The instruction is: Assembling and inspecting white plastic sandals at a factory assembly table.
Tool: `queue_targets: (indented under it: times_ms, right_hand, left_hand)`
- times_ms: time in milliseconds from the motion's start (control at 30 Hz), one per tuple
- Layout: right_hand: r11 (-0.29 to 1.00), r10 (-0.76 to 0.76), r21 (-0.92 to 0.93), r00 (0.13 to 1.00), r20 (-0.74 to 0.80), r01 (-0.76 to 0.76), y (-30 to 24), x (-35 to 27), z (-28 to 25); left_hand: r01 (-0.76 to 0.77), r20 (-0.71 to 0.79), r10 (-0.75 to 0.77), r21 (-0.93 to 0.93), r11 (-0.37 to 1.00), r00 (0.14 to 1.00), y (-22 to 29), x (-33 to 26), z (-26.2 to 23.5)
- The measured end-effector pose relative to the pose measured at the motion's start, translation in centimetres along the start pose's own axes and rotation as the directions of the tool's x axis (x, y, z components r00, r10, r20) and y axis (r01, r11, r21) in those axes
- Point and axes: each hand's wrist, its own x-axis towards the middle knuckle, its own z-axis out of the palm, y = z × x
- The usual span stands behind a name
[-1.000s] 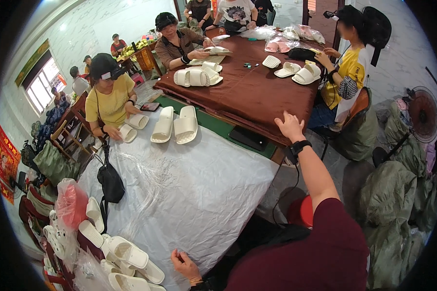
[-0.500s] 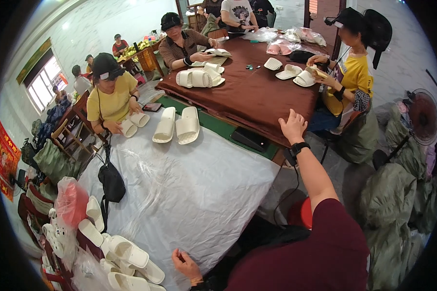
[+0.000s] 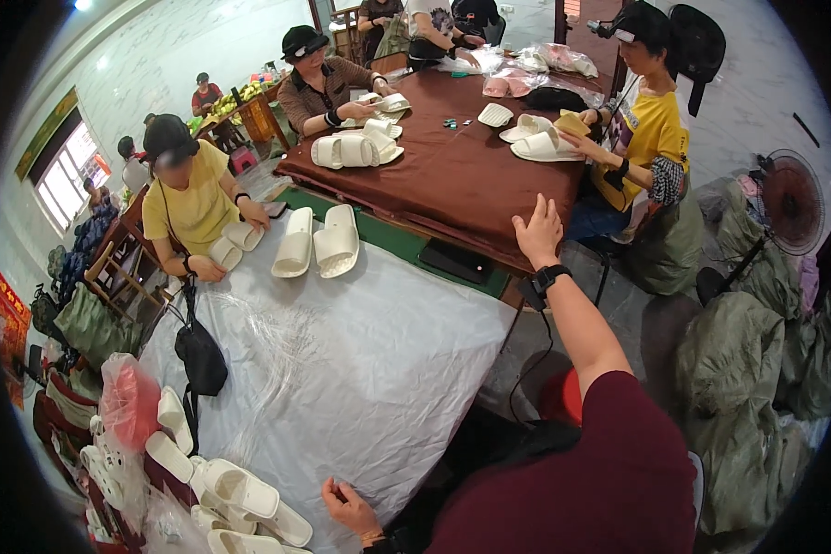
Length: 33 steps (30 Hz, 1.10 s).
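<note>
The right hand (image 3: 537,231) is open and flat on the brown counter (image 3: 452,175) edge, as if leaning; the left hand (image 3: 349,506) rests empty by white slippers (image 3: 249,499).

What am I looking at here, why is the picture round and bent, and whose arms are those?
A wide fisheye camera on a person's head looks down, so straight edges curve. The arms in dark red sleeves are the wearer's own. The right hand, with a black watch on its wrist, reaches out flat over the edge of the brown table and holds nothing. The left hand rests empty at the near edge of the white sheet. A pair of white slippers lies at the sheet's far end, and more slippers are piled left of the left hand. Other people handle slippers around both tables.
</note>
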Motion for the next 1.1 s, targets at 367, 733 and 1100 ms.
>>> queue_targets:
  times_ms: [367, 733, 1100]
  right_hand:
    - [0.994, -0.016, 0.109, 1.000, 0.010, 0.015, -0.1, 0.4, 0.1]
    - [0.985, -0.031, 0.167, 0.999, -0.017, 0.033, -5.7, 5.7, 2.1]
    - [0.989, -0.135, 0.084, 0.973, 0.185, 0.122, -3.5, 6.8, 4.2]
  left_hand:
    - [-0.018, -0.015, 0.018, -0.005, 1.000, 1.000, 0.4, 0.1, -0.1]
    - [0.013, -0.078, -0.012, 0.017, 1.000, 0.997, 0.0, -0.4, 0.2]
    - [0.144, 0.064, -0.133, -0.240, 0.960, 0.989, 0.6, 0.4, 0.1]
